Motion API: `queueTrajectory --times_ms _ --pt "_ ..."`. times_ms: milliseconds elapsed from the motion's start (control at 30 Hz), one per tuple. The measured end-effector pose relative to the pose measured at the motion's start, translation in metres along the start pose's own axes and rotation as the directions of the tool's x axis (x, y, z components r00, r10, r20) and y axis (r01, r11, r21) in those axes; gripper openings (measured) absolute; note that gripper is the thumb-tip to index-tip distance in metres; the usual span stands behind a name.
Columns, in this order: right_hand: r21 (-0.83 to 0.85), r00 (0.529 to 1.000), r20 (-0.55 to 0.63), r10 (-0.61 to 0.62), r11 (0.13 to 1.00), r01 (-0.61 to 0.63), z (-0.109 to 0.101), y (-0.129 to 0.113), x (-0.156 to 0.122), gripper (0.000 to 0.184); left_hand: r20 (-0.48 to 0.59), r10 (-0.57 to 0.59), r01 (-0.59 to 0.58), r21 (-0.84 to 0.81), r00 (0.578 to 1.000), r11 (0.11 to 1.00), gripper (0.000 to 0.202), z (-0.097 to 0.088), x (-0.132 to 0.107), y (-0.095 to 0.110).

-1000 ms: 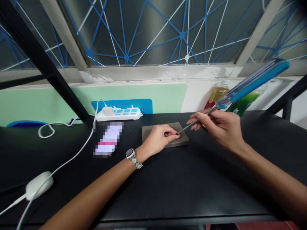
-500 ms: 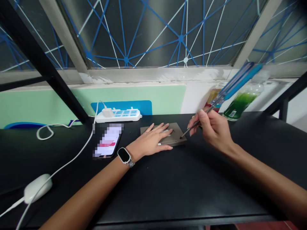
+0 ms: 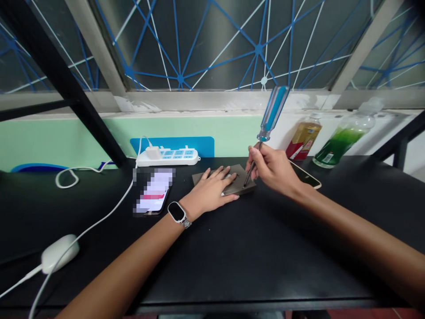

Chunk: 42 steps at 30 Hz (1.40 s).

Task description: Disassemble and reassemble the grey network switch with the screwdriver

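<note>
My left hand (image 3: 209,191) lies flat with its fingers spread on a grey metal plate (image 3: 239,186), holding nothing. A smartwatch (image 3: 177,212) sits on that wrist. My right hand (image 3: 274,169) grips a screwdriver (image 3: 271,116) with a blue and clear handle, held almost upright. Its thin steel shaft runs down past my fingers, and the tip rests on the right part of the plate. Whatever lies under my left palm is hidden.
A black desk (image 3: 252,261) bears a phone with a pixelated screen (image 3: 153,190), a second phone (image 3: 307,175), and a white corded mouse (image 3: 59,253). A white power strip (image 3: 168,157) and two plastic bottles (image 3: 303,136) (image 3: 338,144) stand at the back.
The screwdriver has swung from leaning right to nearly upright, and my right hand has moved left over the plate. My left hand has gone from bunched fingers to lying flat.
</note>
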State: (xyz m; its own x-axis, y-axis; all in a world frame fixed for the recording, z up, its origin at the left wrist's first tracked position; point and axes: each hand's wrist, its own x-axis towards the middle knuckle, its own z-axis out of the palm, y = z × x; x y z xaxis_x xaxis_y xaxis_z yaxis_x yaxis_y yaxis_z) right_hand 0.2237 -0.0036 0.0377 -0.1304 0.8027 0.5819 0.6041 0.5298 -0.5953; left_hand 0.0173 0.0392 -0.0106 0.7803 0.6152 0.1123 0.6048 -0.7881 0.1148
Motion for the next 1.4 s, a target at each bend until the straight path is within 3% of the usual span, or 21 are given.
queueTrajectory --times_ms 833,933,1100,1400 --pt "0.075 0.998 0.049 0.038 0.996 -0.042 0.002 0.007 0.002 0.037 -0.015 -0.005 0.005 0.015 1.000 1.000 0.067 -0.001 0.000 0.003" --pt "0.189 0.985 0.158 0.074 0.976 -0.104 -0.006 0.007 0.005 0.030 -0.016 -0.007 0.007 0.015 1.000 1.000 0.068 -0.001 0.000 0.003" --pt "0.267 0.901 0.419 0.110 0.934 -0.239 -0.027 0.004 0.012 0.025 -0.005 -0.010 0.010 0.001 1.000 1.000 0.070 -0.002 0.000 0.004" --pt "0.301 0.923 0.348 0.167 0.912 -0.279 -0.030 0.002 0.014 0.032 -0.021 0.001 -0.001 -0.002 1.000 1.000 0.068 0.000 0.000 0.002"
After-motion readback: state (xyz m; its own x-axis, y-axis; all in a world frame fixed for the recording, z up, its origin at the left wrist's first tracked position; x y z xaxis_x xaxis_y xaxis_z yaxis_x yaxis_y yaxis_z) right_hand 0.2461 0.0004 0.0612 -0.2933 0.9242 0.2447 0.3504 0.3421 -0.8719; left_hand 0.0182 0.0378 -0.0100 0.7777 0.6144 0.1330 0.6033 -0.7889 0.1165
